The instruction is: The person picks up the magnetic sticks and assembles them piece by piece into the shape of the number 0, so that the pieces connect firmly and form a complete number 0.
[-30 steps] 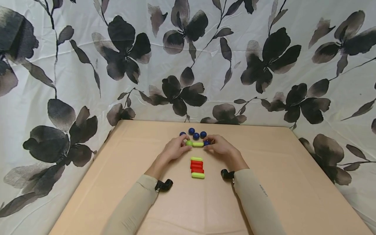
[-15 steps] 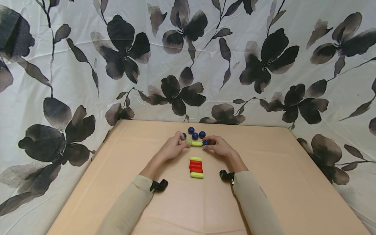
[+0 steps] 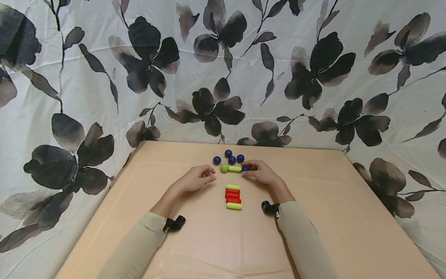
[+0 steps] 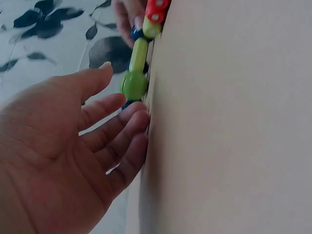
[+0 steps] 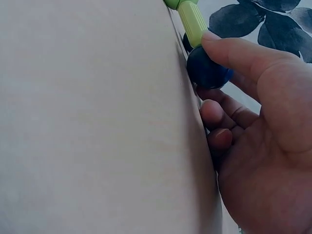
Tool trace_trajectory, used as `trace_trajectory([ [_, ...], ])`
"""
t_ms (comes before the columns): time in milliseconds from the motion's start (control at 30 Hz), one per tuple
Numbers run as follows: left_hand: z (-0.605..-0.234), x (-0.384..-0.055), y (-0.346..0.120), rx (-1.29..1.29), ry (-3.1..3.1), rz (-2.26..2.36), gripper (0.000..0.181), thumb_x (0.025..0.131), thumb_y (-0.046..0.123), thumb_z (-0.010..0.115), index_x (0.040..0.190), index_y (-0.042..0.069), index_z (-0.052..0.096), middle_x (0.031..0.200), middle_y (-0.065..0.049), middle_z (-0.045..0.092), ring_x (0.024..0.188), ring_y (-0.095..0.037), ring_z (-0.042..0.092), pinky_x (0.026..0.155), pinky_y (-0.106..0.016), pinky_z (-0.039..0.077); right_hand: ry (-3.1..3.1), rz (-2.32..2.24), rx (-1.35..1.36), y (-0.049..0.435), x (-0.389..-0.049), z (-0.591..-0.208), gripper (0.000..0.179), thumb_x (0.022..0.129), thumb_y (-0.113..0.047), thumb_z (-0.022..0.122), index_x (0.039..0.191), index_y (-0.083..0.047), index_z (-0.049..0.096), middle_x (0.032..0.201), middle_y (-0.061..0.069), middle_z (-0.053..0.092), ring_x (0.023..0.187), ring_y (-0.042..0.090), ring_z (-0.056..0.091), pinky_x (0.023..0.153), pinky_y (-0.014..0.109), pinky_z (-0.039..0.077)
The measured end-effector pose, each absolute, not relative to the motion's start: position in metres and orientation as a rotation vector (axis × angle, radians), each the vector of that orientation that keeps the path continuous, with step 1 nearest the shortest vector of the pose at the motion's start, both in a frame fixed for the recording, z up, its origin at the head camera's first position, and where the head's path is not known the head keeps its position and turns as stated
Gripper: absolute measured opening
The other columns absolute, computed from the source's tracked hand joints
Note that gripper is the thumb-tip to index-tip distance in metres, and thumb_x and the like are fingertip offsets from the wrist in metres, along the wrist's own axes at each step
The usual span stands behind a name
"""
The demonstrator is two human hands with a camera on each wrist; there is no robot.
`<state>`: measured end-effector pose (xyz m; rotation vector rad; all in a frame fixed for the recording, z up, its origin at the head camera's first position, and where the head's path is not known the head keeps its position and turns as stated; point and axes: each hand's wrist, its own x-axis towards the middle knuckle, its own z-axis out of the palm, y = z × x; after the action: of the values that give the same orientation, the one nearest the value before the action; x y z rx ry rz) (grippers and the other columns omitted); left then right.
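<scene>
A yellow-green rod [image 3: 234, 169] lies crosswise on the table, with a green ball [image 3: 224, 167] at its left end and a dark blue ball [image 5: 208, 67] at its right end. My right hand [image 3: 261, 171] pinches that blue ball between thumb and fingers. My left hand [image 3: 196, 178] is apart from the green ball, to its left and nearer me, its fingers loosely bent around nothing. In the left wrist view the green ball [image 4: 134, 86] appears just beyond the fingertips, joined to the rod [image 4: 139, 54].
Several loose blue balls [image 3: 232, 160] lie just behind the rod. Closer to me is a row of red rods [image 3: 233, 195] with a yellow-green rod [image 3: 234, 206] at each end. A floral cloth [image 3: 265, 77] hangs behind the tan table [image 3: 313, 186].
My left hand has let go of the green ball and drawn back left and toward me, leaving the ball at the rod's end. My right hand stays at the blue ball.
</scene>
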<state>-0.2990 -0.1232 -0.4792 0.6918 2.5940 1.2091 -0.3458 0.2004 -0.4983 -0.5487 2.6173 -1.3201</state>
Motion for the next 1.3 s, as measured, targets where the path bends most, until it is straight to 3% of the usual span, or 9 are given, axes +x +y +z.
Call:
trace_trajectory([
  [267,-0.472,-0.297,-0.078,0.936,2.651,0.948,0.036,0.105,0.028,0.063,0.134,0.006,0.066,0.12,-0.004,0.071,0.11,-0.019,0.065,0.102,-0.041,0.053,2.614,-1.324,-0.528,0.203,-0.347,-0.497,0.042,0.095,-0.031,0.078,0.133,-0.016,0.071,0.112,0.007,0.064,0.099,0.027,0.051,0.081,0.036,0.041],
  [500,-0.472,-0.297,-0.055,0.964,2.698,0.862,0.024,0.105,0.025,0.064,0.123,0.012,0.074,0.109,0.002,0.072,0.098,-0.015,0.061,0.093,-0.035,0.053,2.605,-1.332,-0.529,0.204,-0.348,-0.499,0.041,0.095,-0.032,0.078,0.133,-0.018,0.071,0.112,0.007,0.064,0.101,0.027,0.051,0.083,0.037,0.041],
  [733,-0.473,-0.301,-0.05,0.93,2.735,0.822,0.024,0.102,0.032,0.068,0.119,0.016,0.075,0.1,0.005,0.072,0.09,-0.012,0.062,0.083,-0.03,0.053,2.596,-1.345,-0.522,0.204,-0.351,-0.5,0.041,0.095,-0.032,0.077,0.134,-0.019,0.07,0.112,0.007,0.063,0.102,0.027,0.051,0.083,0.036,0.041],
  [967,-0.473,-0.304,-0.049,0.952,2.742,0.814,0.022,0.1,0.035,0.07,0.112,0.018,0.077,0.096,0.008,0.07,0.088,-0.012,0.059,0.08,-0.029,0.05,2.596,-1.355,-0.54,0.206,-0.352,-0.498,0.042,0.096,-0.03,0.077,0.134,-0.017,0.07,0.11,0.008,0.062,0.101,0.027,0.051,0.082,0.037,0.041],
  [1300,-0.471,-0.302,-0.047,0.888,2.866,0.743,0.015,0.101,0.028,0.07,0.106,0.016,0.078,0.091,0.005,0.068,0.083,-0.014,0.057,0.075,-0.031,0.049,2.594,-1.345,-0.542,0.209,-0.356,-0.502,0.041,0.095,-0.032,0.077,0.134,-0.019,0.07,0.113,0.007,0.064,0.101,0.027,0.051,0.083,0.036,0.041],
])
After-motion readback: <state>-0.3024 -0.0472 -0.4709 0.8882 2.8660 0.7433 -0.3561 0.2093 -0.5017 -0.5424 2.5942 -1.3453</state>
